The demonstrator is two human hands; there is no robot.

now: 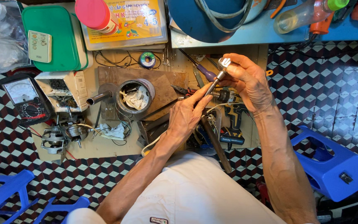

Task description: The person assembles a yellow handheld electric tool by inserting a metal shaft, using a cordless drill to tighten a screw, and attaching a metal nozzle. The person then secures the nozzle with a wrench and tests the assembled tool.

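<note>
My left hand (pixel 186 113) pinches the lower shaft of a slim metal socket tool (pixel 214 82), which slants up to the right. My right hand (pixel 248 82) closes its fingers around the tool's shiny silver head (pixel 224 63). Both hands hover over a low wooden work board (pixel 104 143). Right below them lie a cordless drill (pixel 233 118), a purple-handled screwdriver (pixel 206 72) and a wooden hammer handle (pixel 216 143).
On the board stand a metal tin with a rag (pixel 136 96), a small electric motor (pixel 61 133) and a box of screws (pixel 63 91). An analog multimeter (pixel 26 98) lies left; a green tray (pixel 54 37) sits behind. Blue plastic stools (pixel 332 166) flank me on the checkered floor.
</note>
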